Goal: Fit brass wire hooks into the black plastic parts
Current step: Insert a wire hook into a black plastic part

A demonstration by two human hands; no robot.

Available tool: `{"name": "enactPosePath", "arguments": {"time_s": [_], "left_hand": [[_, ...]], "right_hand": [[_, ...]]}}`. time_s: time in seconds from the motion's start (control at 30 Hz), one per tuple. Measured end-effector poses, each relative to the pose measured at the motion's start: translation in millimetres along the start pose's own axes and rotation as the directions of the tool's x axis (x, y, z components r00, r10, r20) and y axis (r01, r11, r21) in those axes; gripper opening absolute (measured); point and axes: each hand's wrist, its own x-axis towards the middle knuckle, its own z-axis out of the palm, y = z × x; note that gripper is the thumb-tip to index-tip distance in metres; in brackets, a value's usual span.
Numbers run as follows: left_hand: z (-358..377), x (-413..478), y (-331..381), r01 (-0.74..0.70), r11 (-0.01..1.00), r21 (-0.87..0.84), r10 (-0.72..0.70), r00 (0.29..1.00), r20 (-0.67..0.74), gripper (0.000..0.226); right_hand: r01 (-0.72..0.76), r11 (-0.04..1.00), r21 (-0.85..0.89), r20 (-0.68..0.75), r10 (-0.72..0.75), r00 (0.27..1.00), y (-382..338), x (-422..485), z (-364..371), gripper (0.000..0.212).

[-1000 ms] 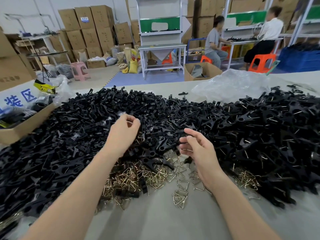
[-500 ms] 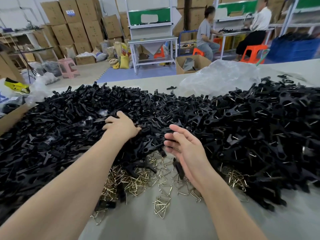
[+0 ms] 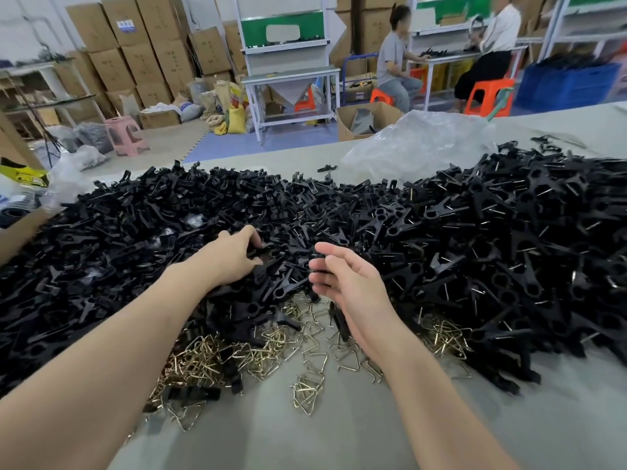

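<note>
One black plastic part (image 3: 259,250), pinched by my left hand (image 3: 234,256) in the heap (image 3: 135,249), should lift out untangled, while my right hand (image 3: 349,286) hovers loose-fingered, its grasp unclear, near the brass wire hooks (image 3: 305,337).

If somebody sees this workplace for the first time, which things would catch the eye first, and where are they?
First the huge heap of black plastic parts, which covers the table from left to right. Then the shiny brass wire hooks scattered at its near edge, in the centre. Above them the left hand reaches into the heap, with the right hand raised beside it.
</note>
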Motion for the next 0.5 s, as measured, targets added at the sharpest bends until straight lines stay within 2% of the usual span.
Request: {"name": "enactPosePath", "arguments": {"time_s": [0.13,0.2,0.3,0.4,0.5], "left_hand": [[1,-8,0,-0.077,0.995,0.057,0.083,0.991,-0.105,0.027],[0,-10,-7,-0.109,0.991,-0.082,0.092,0.978,-0.187,0.024],[-5,-10,-24,-0.146,0.913,-0.382,0.028,0.955,-0.296,0.032],[-14,-13,-42,-0.191,0.841,-0.507,0.009,0.941,-0.340,0.049],[-27,-19,-52,-0.234,0.764,-0.602,-0.041,0.912,-0.407,0.048]], "right_hand": [[0.000,1.000,-0.015,0.000,0.000,1.000,0,-1,0,0.027],[0.001,1.000,-0.019,0.002,-0.001,1.000,0,-2,-1,0.027],[0.003,1.000,-0.029,0.007,-0.003,1.000,1,-2,-1,0.027],[0.008,0.999,-0.048,0.007,-0.008,1.000,1,-3,0,0.027],[0.032,0.998,-0.058,0.004,-0.032,0.999,-1,-6,1,0.027]]}}
